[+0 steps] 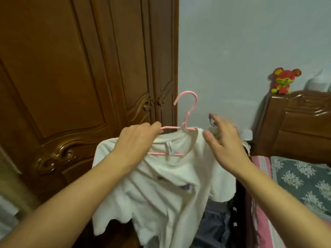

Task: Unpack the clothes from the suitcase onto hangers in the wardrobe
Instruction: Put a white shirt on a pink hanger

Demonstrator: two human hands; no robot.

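Note:
A white T-shirt point(166, 178) hangs on a pink wire hanger point(187, 111) in mid-air, in front of the brown wooden wardrobe point(71, 68), whose doors are closed. My left hand point(138, 138) grips the hanger's left shoulder, pinching the wire and the shirt's collar. My right hand point(223, 140) hovers at the shirt's right shoulder with fingers spread; it looks blurred, and holds nothing. Below the shirt, dark clothes point(215, 226) lie in what may be the suitcase, mostly hidden.
A bed with a floral grey cover point(302, 183) and pink striped edge is at the right. Its wooden headboard point(295, 126) carries a red and yellow plush toy point(283, 80). A pale wall fills the upper right.

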